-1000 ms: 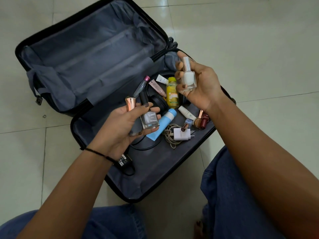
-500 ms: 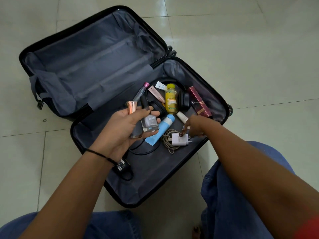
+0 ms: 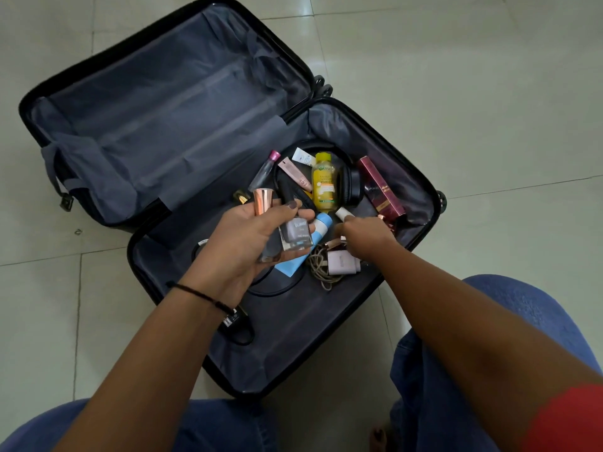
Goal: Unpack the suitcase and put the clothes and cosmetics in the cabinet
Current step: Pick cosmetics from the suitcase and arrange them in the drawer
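Note:
A black suitcase [image 3: 293, 350] lies open on the floor; its left half holds only grey lining. My left hand [image 3: 238, 246] hovers over the right half, shut on a grey nail polish bottle [image 3: 295, 234] and a second bottle with a rose-gold cap [image 3: 262, 200]. My right hand [image 3: 367, 234] is down among the cosmetics, fingers pinched on a small rose-gold-capped bottle [image 3: 336, 243]; what lies in its palm is hidden. Loose in the case are a yellow bottle [image 3: 323, 187], a blue tube [image 3: 322, 225], a pink tube [image 3: 293, 172], a pink-capped vial [image 3: 266, 172] and a maroon box [image 3: 380, 190].
Black headphones [image 3: 351, 185], a white charger [image 3: 342, 264] with coiled cable [image 3: 321, 270] and a black adapter [image 3: 236, 324] also lie in the case. Pale floor tiles [image 3: 473, 109] surround it. My jeans-clad knees [image 3: 489, 337] flank the near corner.
My right hand, which held a white nail polish bottle up, has dropped into the case and closed on a small capped bottle, uncovering the maroon box. My left hand stays put.

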